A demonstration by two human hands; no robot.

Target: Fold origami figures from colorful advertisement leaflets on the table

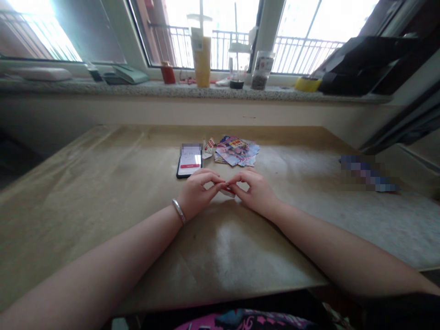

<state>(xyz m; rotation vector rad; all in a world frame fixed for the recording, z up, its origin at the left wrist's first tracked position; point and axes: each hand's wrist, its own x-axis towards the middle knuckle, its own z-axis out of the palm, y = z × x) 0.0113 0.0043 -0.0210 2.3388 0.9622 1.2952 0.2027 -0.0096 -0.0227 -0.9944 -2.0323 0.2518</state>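
Observation:
Both hands meet over the table in front of me, pinching a small red-and-white piece of paper point(227, 191) between thumbs and fingertips. My left hand point(201, 187) has a silver bangle at its wrist and grips the paper's left side. On the right side, my right hand point(254, 190) pinches it the same way. Fingers cover much of the paper, so its full shape is hidden. Just beyond the left hand lies a phone point(190, 161) with a lit screen. A folded paper piece point(208, 149) and a fanned pile of colourful printed paper sheets point(237, 151) lie behind the hands.
The pale table point(130, 192) reaches back to the wall. At the right lies a blurred bluish object point(367, 174). Along the windowsill point(144, 88) stand a tall yellow drink cup point(202, 59), a red jar point(168, 73), other cups, yellow tape point(308, 84) and a black bag point(360, 66).

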